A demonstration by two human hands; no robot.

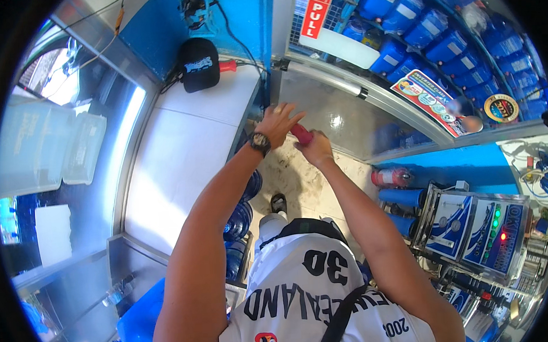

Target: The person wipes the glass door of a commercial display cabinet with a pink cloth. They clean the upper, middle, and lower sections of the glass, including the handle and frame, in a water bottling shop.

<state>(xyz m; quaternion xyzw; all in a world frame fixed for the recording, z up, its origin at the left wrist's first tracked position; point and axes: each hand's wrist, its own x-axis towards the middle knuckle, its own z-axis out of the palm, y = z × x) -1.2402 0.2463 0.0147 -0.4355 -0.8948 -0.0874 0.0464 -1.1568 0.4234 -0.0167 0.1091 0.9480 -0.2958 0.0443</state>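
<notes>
**Both hands on a red handle at the counter's right edge**

The white counter (pixel 187 144) runs along the window, and the person stands at its right edge, beside the glass door (pixel 344 107), so both arms can stretch forward together. Behind the door, blue water jugs (pixel 415 36) sit stacked in rows on racks. A black cap (pixel 199 64) rests at the counter's far corner, well out of the hands' way. The left hand (pixel 278 123), a dark watch (pixel 260 143) on its wrist, lies fingers spread over the top of a red handle (pixel 302 133), seemingly steadying it. The right hand (pixel 314 149) is closed around the handle's lower end; what the handle belongs to, I cannot tell.
</notes>
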